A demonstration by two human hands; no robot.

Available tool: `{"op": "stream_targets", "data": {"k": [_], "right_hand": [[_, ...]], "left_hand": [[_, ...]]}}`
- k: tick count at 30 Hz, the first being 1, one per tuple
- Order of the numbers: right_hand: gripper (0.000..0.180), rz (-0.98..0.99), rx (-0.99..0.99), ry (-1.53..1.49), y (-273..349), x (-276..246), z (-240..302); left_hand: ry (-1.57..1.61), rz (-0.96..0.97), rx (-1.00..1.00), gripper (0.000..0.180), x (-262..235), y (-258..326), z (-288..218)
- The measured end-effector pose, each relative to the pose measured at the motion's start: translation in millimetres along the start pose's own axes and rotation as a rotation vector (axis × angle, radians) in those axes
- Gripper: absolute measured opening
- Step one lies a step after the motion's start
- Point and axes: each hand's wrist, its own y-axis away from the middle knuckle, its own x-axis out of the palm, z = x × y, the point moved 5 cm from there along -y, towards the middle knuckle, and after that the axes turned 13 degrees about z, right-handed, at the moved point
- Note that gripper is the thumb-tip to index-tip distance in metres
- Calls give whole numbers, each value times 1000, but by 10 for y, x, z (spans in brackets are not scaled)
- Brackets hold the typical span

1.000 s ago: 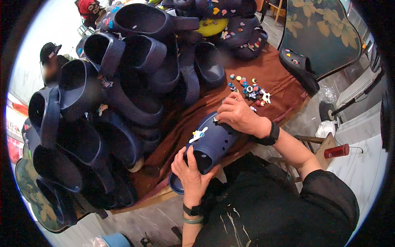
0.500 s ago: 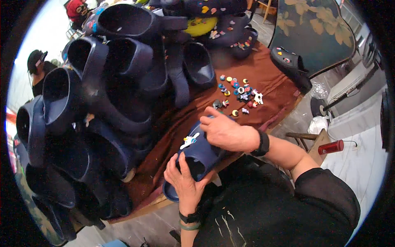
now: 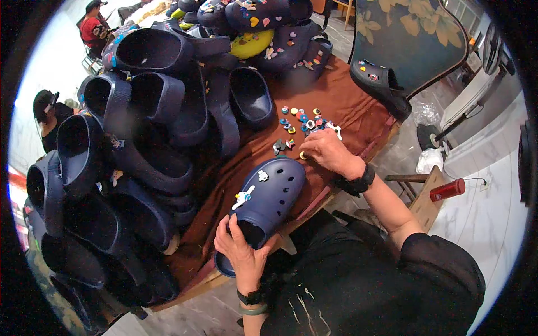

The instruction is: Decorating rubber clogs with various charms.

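A navy blue clog (image 3: 268, 190) with round holes lies on the brown cloth in front of me, its toe pointing away. My left hand (image 3: 242, 246) grips it at the heel-side opening, thumb and fingers wrapped over the edge. Two charms sit on its upper: a white figure charm (image 3: 242, 197) and a smaller pale one (image 3: 263, 176). My right hand (image 3: 330, 152) is at the near edge of a group of loose shoe charms (image 3: 311, 121), fingers bunched together. Right by its fingertips lies a round yellow-and-black charm (image 3: 303, 155). Whatever the fingertips may pinch is hidden.
Navy clogs (image 3: 151, 106) are heaped along the left. Decorated clogs (image 3: 288, 47) and a lime-green one (image 3: 252, 43) lie at the back. A dark charm-covered clog (image 3: 381, 84) rests at the cloth's right edge. A red cylinder (image 3: 447, 190) is on a wooden stool at right.
My right hand has left the clog's toe and moved right to the loose charms. The pale charm on the clog now shows. My left hand keeps its grip.
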Motion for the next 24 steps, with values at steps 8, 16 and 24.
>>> {"op": "stream_targets", "data": {"k": [8, 16, 24], "right_hand": [[17, 28, 163, -105, 74, 251, -128], [11, -16, 174, -718, -95, -55, 455], [10, -197, -147, -117, -101, -29, 782]], "left_hand": [[19, -7, 3, 101, 10, 19, 4], [14, -2, -29, 102, -14, 48, 29], [22, 14, -21, 102, 6, 0, 11]]}}
